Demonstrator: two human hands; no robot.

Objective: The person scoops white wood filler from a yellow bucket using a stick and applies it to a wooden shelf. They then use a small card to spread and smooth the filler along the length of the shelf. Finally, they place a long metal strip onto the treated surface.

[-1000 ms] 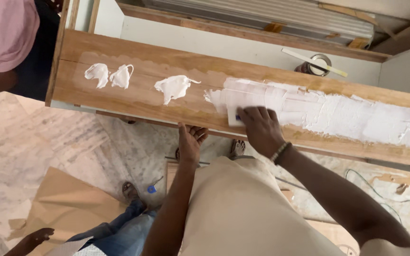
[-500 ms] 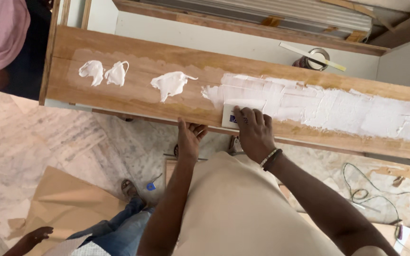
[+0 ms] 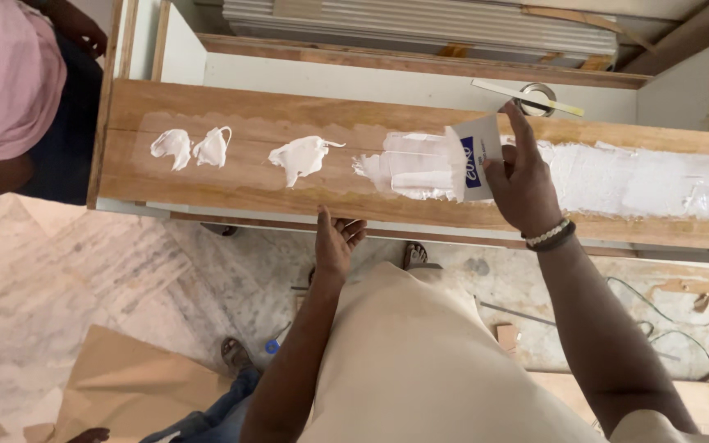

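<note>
Wooden plank (image 3: pixel 231 193) smeared with white putty (image 3: pixel 633 176) above marble floor (image 3: pixel 67 287).

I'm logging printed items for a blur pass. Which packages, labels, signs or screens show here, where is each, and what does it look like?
Printed card: held in the right hand above the wooden plank, at the edge of the white paste; a small white rectangle with a blue printed patch, smeared with white.
No signs, screens or other packages can be made out.
</note>
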